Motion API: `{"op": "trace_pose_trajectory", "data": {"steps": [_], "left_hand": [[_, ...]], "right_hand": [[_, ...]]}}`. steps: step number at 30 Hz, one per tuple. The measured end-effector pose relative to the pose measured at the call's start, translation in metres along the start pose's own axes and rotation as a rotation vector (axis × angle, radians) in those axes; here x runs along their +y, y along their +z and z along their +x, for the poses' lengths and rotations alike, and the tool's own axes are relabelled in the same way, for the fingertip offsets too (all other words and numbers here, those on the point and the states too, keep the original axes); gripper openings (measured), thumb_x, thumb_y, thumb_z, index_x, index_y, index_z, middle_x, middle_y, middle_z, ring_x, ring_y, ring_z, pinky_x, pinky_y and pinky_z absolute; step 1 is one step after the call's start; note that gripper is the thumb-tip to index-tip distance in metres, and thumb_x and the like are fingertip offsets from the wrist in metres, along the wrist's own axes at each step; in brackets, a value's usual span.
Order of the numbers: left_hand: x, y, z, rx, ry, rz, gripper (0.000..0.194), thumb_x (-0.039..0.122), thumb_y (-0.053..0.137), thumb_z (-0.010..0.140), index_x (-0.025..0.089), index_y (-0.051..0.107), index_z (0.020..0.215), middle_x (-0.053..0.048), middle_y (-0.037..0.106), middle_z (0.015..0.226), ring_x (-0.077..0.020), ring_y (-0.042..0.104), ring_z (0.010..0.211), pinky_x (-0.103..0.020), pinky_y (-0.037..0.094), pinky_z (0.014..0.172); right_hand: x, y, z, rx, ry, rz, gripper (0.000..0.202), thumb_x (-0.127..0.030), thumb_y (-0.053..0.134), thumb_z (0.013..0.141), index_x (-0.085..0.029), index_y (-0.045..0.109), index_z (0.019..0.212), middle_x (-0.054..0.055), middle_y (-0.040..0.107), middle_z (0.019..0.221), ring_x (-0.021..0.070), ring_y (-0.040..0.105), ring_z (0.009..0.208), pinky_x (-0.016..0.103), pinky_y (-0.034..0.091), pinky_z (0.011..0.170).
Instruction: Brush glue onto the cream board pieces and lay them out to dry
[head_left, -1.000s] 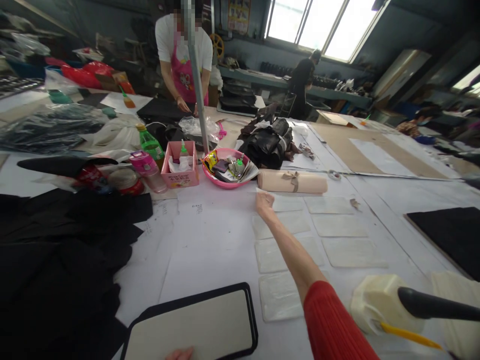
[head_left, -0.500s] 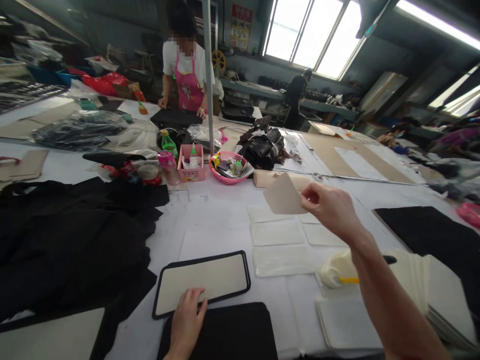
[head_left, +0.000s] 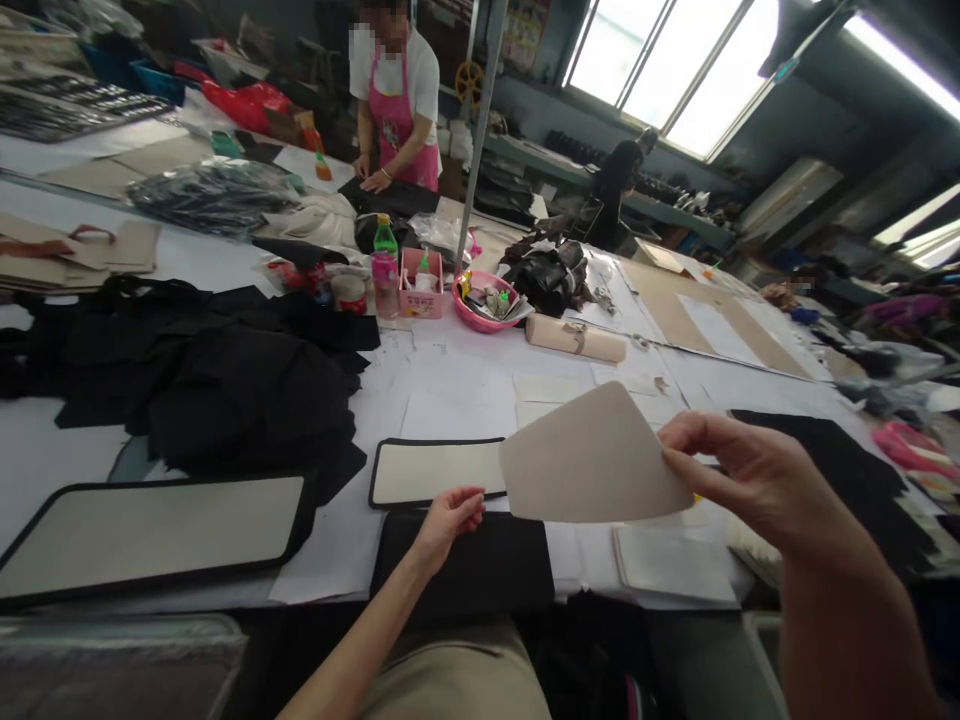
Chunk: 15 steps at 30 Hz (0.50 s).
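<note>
My right hand (head_left: 739, 475) pinches the right edge of a beige four-sided sheet (head_left: 596, 460), held up above the table. My left hand (head_left: 452, 515) is raised a little over the near edge of a cream panel with a black border (head_left: 435, 470); its fingers are curled together and nothing shows in them. The sheet hides that panel's right end. Below my left hand lies a black rectangular piece (head_left: 480, 565). A larger cream panel with a black border (head_left: 157, 525) rests at the left.
Black cloth pieces (head_left: 247, 390) are heaped at left. Pale pieces (head_left: 675, 565) lie stacked at right, beside black material (head_left: 825, 480). A pink basket (head_left: 487, 318), a pink box (head_left: 421, 300) and a beige roll (head_left: 576, 338) stand farther back. A co-worker (head_left: 397, 110) works across the table.
My right hand has brought the beige sheet nearer and lower. My left hand has lifted off the smaller bordered panel, and its fingers have curled. The view has shifted, showing my lap.
</note>
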<state>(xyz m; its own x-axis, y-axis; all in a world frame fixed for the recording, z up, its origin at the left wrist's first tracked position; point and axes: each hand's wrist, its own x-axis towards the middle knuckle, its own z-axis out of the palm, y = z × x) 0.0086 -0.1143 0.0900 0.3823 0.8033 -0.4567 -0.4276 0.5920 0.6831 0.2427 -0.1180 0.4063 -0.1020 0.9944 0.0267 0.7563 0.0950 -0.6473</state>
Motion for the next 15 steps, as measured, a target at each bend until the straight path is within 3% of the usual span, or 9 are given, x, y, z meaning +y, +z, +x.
{"op": "trace_pose_trajectory", "data": {"steps": [5,9,15], "left_hand": [[-0.001,-0.010,-0.011,-0.107,-0.058,-0.180,0.035,0.038,0.080,0.066,0.011,0.066,0.083,-0.002,0.060,0.070,-0.0052,0.052,0.055,-0.018,0.038,0.051],[-0.001,-0.018,-0.022,-0.115,-0.044,-0.235,0.031,0.036,0.081,0.066,0.012,0.061,0.071,0.003,0.053,0.059,-0.0042,0.047,0.050,-0.017,0.038,0.049],[0.006,-0.039,-0.036,-0.081,-0.021,-0.250,0.026,0.031,0.078,0.070,0.013,0.060,0.073,0.002,0.055,0.062,-0.0044,0.049,0.053,-0.016,0.040,0.050]], "right_hand": [[0.005,0.014,-0.026,0.038,0.087,0.113,0.029,-0.048,0.069,0.078,-0.019,0.065,0.076,0.003,0.063,0.077,0.0150,0.058,0.070,0.024,0.049,0.062],[0.017,0.023,-0.039,0.090,0.173,0.178,0.031,-0.050,0.072,0.073,-0.019,0.065,0.074,0.003,0.063,0.078,0.0158,0.058,0.071,0.024,0.049,0.061],[0.039,0.039,-0.054,0.170,0.284,0.267,0.031,-0.050,0.074,0.070,-0.020,0.064,0.072,0.002,0.062,0.076,0.0155,0.056,0.070,0.023,0.048,0.060]]}}
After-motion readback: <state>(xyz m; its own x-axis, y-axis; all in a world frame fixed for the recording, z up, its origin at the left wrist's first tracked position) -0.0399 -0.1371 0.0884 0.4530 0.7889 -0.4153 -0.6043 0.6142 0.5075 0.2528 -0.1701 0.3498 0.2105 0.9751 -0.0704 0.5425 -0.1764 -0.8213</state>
